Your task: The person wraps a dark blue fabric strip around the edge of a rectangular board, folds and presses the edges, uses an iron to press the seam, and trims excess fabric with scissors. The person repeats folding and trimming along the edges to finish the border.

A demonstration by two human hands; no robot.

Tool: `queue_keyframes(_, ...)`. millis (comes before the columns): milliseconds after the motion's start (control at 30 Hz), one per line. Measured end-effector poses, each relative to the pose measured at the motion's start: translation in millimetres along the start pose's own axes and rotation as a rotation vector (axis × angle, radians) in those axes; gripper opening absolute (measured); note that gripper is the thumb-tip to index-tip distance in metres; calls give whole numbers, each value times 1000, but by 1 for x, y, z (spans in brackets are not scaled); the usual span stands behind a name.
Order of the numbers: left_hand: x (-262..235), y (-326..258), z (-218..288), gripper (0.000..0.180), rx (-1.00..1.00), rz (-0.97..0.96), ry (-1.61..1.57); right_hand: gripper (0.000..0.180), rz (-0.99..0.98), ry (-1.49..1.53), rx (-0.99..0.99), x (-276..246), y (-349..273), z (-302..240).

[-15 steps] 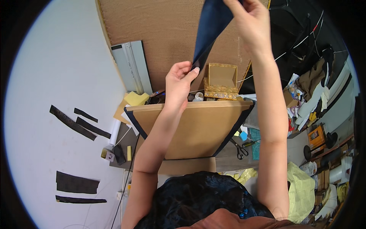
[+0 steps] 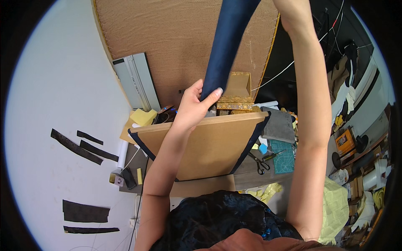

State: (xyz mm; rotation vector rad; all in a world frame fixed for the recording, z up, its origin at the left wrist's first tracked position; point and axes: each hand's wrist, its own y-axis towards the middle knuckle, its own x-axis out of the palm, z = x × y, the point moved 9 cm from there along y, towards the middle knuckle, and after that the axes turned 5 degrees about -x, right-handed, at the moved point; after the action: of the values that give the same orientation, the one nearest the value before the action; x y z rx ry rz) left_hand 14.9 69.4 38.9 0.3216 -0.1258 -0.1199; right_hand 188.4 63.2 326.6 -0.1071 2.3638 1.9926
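A dark blue strip (image 2: 226,46), smooth like fabric, hangs from the top edge of the picture down to my left hand (image 2: 196,104). That hand pinches its lower end between thumb and fingers, above the top edge of a brown board (image 2: 213,150). The board stands tilted on the table, with dark blue edging along its sides and a bare wooden top edge. My right hand (image 2: 295,16) is raised at the upper right; its fingers are cut off by the picture's edge. The strip's upper end is out of view too.
Behind the board are an ornate gold box (image 2: 238,85), a yellow sponge (image 2: 143,117) and a paper trimmer (image 2: 136,81). Right of it lie black scissors (image 2: 260,164), a green cutting mat (image 2: 283,157) and a grey slab (image 2: 277,125). Black strips (image 2: 86,211) hang on the left wall.
My right hand has moved up and right, its fingers leaving the picture. The strip is now drawn out straighter and wider. The view has shifted slightly.
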Motion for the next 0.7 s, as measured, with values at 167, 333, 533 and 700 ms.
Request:
queue_keyframes(167,-18,3,0,15,52,100,-180,18,235,-182,86,-71,2,-18)
queue_keyframes(333,-72,-24,17,22,168,196,-173,25,360,-359,297,-156,-87,-5)
queue_keyframes(533,-143,-59,26,18,18,324,56,21,497,-77,821,-126,-295,31)
queue_keyframes(700,-159,-87,42,23,-6,349,52,14,613,4,876,-93,-359,26)
